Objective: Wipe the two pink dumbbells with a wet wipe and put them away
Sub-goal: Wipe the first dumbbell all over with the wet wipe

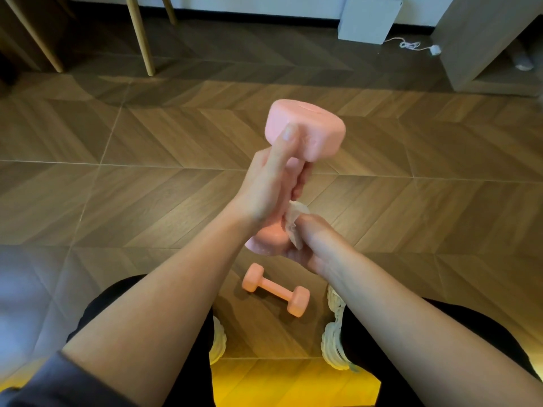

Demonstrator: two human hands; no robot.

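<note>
Far left of the fingers [301,179], up by the wall: pale wooden legs [144,36] standing on the herringbone floor [117,171]. Low and left, at the bottom corner, a dark sleeve [58,383] pushed up the left forearm. Nearer the middle, left hand [264,183] wrapped round the handle of the raised dumbbell [305,129], fingers curled about the grip, thumb stretched up against the upper head. Dumbbell held off the floor and tilted, with the upper head up and to the right of those fingers and the lower head toward the body, just under the left wrist. Pressed to the right side of that lower head, a crumpled wet wipe [295,223], pinched in the right hand [311,245], fingers curled beneath the head; the two hands close together, almost touching. Below both hands and well apart from them, second dumbbell [276,290] lying flat on the floor, slanted, between two pale shoes [333,342] and black trouser legs [411,333]. Far right of the fingers, against the wall: white box [368,19], then a loose white cable [411,44] on the floor beside it, then a grey cabinet [482,39] at the frame's edge.
</note>
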